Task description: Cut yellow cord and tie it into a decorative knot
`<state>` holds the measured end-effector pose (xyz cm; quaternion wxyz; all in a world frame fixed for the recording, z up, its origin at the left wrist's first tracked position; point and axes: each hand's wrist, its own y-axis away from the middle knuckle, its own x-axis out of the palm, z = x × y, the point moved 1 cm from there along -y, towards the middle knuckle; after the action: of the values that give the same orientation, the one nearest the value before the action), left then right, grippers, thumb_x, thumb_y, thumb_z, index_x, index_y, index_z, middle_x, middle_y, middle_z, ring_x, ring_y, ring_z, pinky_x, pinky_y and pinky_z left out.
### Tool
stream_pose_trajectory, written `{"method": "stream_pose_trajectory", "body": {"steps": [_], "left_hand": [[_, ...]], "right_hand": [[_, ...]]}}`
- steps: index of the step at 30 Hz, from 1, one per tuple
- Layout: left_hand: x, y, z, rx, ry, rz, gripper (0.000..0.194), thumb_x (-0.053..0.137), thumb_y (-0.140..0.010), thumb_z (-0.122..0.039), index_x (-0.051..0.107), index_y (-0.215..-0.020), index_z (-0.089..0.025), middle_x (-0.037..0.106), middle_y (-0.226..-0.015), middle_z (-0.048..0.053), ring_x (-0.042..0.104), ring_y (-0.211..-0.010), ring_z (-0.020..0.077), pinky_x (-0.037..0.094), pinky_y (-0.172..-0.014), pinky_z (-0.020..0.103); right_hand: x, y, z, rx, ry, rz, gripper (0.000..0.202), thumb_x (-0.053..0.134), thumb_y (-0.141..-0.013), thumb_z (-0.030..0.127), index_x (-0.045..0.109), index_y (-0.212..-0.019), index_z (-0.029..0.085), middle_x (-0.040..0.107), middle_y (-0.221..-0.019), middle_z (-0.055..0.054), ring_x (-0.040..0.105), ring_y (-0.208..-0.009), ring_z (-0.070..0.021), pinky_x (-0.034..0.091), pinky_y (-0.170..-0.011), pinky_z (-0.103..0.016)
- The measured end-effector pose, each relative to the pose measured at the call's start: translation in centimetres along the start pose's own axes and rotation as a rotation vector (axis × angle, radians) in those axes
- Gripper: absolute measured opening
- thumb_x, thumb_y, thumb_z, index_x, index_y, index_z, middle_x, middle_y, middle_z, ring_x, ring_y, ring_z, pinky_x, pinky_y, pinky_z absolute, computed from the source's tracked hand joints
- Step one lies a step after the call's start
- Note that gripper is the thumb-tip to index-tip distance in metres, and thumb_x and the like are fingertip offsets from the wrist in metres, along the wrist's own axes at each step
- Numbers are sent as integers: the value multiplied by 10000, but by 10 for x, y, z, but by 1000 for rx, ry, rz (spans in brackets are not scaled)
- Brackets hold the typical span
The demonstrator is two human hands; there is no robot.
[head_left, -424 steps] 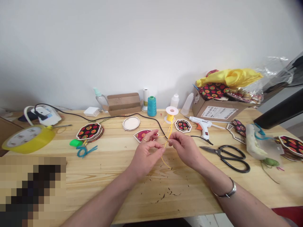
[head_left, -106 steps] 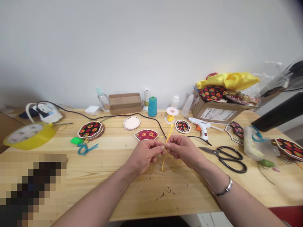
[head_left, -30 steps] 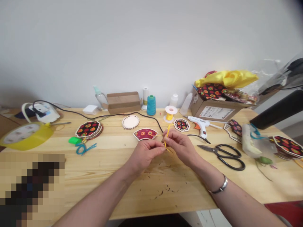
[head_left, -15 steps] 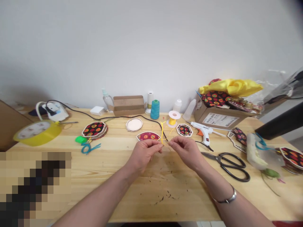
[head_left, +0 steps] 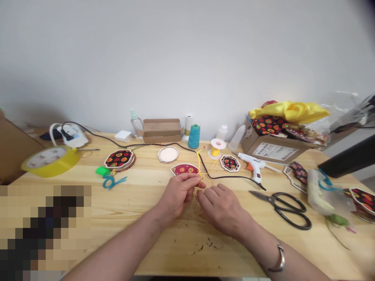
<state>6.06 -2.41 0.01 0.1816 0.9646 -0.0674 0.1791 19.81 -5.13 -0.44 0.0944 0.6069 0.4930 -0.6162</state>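
Note:
Between finger and thumb, my left hand [head_left: 178, 193] pinches a yellow cord [head_left: 199, 162] whose braided-looking end stands up above the fingertips. Close beside it, a little lower and to the right, my right hand [head_left: 218, 205] has its fingers curled, back of the hand up, on the thin yellow strand below the left fingertips. Loose strands loop toward the yellow spool [head_left: 216, 148]. Just behind my left hand lies a red fan-shaped patterned piece [head_left: 184, 169], and an octagonal patterned piece [head_left: 230, 163] is right of the spool.
Black-handled scissors [head_left: 288, 207] lie at right, with a white glue gun [head_left: 254, 166] behind them. A cardboard box [head_left: 274, 150] holds fabrics. A teal thread cone [head_left: 194, 136] stands near the wall. At left are yellow tape [head_left: 51, 160] and stacked patterned pieces [head_left: 119, 160].
My right hand has moved down and slightly left and turned its back upward. The left hand stays on the cord. The whole view has shifted slightly.

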Motion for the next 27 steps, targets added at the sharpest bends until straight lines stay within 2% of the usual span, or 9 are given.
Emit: {"method": "stream_pose_trajectory", "body": {"steps": [3, 5, 7, 10, 13, 16, 21, 24, 27], "left_hand": [[0, -1, 0, -8, 40, -4, 169, 699, -635, -259, 590, -638, -129, 550, -534, -30, 236, -368, 2, 130, -365, 164], [0, -1, 1, 5, 33, -25, 173, 708, -628, -265, 595, -637, -134, 495, -498, -52, 261, -373, 8, 141, -362, 162], [0, 0, 1, 15, 15, -43, 176, 718, -619, -273, 614, -653, -136, 454, -474, -63, 288, -387, 16, 150, -361, 161], [1, 0, 2, 9, -42, -42, 184, 724, -613, -290, 645, -677, -137, 417, -454, -67, 304, -400, 24, 144, -360, 163], [2, 1, 3, 28, -126, -7, 188, 710, -628, -312, 675, -703, -143, 453, -478, -54, 302, -405, 29, 149, -363, 174], [1, 2, 4, 48, -181, 47, 182, 685, -652, -313, 700, -730, -150, 539, -547, -26, 310, -420, 33, 168, -378, 184], [0, 2, 6, 56, -245, 86, 155, 655, -680, -284, 717, -745, -159, 562, -545, -24, 290, -404, 32, 181, -394, 199], [1, 2, 6, 60, -271, 86, 135, 652, -681, -277, 716, -720, -165, 561, -544, -31, 280, -395, 29, 194, -405, 204], [2, 3, 5, 55, -281, 91, 126, 656, -677, -283, 713, -699, -172, 532, -521, -44, 299, -410, 35, 214, -417, 204]], "right_hand": [[-4, 0, 0, -28, -74, 18, 173, 433, -823, 112, 559, -714, 160, 509, -602, -25, 414, -541, -154, 272, -527, -320], [-10, -1, -3, 15, -233, -46, 162, 460, -837, 178, 562, -713, 161, 522, -628, -32, 441, -580, -154, 314, -546, -315], [-15, -3, -10, 185, -436, -185, 133, 472, -840, 194, 577, -770, 153, 553, -734, -58, 491, -683, -162, 377, -612, -312], [-13, -5, -22, 589, -741, -321, 117, 481, -845, 206, 574, -797, 154, 558, -842, -73, 523, -802, -166, 428, -722, -322], [-4, -7, -28, 905, -1223, -137, 195, 522, -826, 344, 566, -809, 155, 579, -812, -54, 557, -760, -155, 471, -700, -319], [1, -9, -26, 1062, -1599, 61, 295, 569, -777, 431, 546, -847, 145, 588, -720, -29, 576, -655, -132, 488, -608, -280], [-2, -10, -23, 1108, -1595, 70, 312, 618, -729, 452, 488, -756, 171, 457, -467, 67, 404, -398, -63, 299, -399, -185], [-2, -9, -25, 1121, -1578, 39, 311, 636, -711, 438, 474, -706, 172, 406, -470, 81, 343, -407, -50, 236, -401, -182], [-3, -10, -27, 1099, -1518, 27, 304, 649, -696, 419, 493, -666, 160, 421, -526, 65, 328, -452, -51, 245, -428, -195]]}}
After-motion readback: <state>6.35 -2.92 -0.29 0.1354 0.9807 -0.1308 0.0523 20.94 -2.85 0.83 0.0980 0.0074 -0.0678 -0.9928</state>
